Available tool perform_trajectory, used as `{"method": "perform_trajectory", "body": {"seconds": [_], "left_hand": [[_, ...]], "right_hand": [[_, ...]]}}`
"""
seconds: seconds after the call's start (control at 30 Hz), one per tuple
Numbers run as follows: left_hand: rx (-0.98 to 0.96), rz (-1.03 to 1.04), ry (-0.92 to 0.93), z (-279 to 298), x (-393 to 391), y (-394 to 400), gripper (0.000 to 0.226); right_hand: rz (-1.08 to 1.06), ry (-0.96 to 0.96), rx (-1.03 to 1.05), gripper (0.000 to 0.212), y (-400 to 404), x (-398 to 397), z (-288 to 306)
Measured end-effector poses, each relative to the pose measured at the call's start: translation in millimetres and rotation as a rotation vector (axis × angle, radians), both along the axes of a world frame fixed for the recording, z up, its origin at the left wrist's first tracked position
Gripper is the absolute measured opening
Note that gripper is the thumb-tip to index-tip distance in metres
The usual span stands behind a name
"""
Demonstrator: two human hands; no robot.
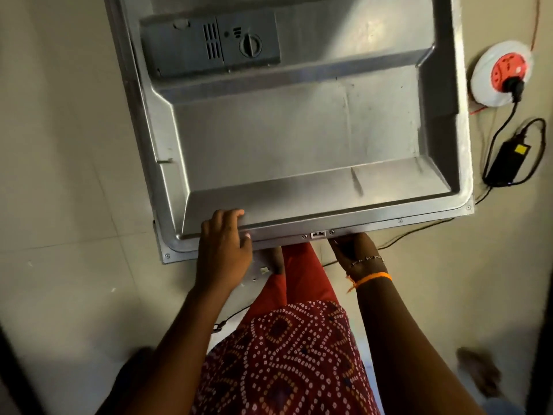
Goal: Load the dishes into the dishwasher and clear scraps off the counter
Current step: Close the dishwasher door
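The dishwasher door (299,139) lies folded down flat in front of me, its steel inner face up, with the grey detergent dispenser (211,43) near the far end. My left hand (224,253) grips the near edge of the door, fingers curled over the rim and thumb against the front. My right hand (356,253) holds the same edge from below, right of the latch (318,234); its fingers are hidden under the door. No dishes or racks are in view.
Pale tiled floor (59,175) surrounds the door. To the right lie a white and red extension socket reel (502,73) with a black plug, a black power adapter (508,160) and loose cables. Small white scraps (264,270) lie under the door edge.
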State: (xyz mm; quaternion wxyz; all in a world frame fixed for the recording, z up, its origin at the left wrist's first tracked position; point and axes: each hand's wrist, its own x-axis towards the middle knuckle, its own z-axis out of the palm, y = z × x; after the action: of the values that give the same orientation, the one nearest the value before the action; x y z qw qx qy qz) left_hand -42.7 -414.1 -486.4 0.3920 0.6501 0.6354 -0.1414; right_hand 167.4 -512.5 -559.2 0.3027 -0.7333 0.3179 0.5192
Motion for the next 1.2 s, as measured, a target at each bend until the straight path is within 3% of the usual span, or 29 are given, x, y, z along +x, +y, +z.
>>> {"method": "perform_trajectory", "body": {"seconds": [0.17, 0.3, 0.47, 0.57, 0.73, 0.9, 1.07, 1.13, 1.2], "left_hand": [[0.265, 0.04, 0.027, 68, 11, -4, 0.049], [0.519, 0.091, -0.023, 128, 25, 5, 0.047], [0.686, 0.033, -0.125, 197, 34, 36, 0.06], [0.739, -0.044, -0.143, 238, 38, 74, 0.074], [0.81, -0.349, -0.061, 277, 36, 124, 0.106], [0.871, -0.385, 0.023, 312, 47, 170, 0.107], [0.888, -0.394, 0.066, 352, 60, 235, 0.101], [0.87, -0.402, 0.07, 369, 68, 263, 0.104], [0.839, -0.407, 0.076, 383, 74, 289, 0.111]], "right_hand": [[-0.082, -0.02, 0.138, 0.018, 9, -1, 94], [-0.131, -0.036, 0.337, 0.028, 40, 3, 174], [0.175, -0.183, 0.403, 0.034, 86, 16, 259], [0.155, -0.23, 0.442, 0.034, 122, 23, 301], [-0.003, -0.247, 0.377, 0.024, 176, 30, 344], [0.007, -0.26, 0.422, 0.029, 222, 39, 390], [0.027, -0.195, 0.551, 0.013, 276, 57, 438], [0.111, -0.213, 0.613, 0.02, 295, 64, 452], [0.377, -0.324, 0.633, 0.023, 307, 65, 461]]}}
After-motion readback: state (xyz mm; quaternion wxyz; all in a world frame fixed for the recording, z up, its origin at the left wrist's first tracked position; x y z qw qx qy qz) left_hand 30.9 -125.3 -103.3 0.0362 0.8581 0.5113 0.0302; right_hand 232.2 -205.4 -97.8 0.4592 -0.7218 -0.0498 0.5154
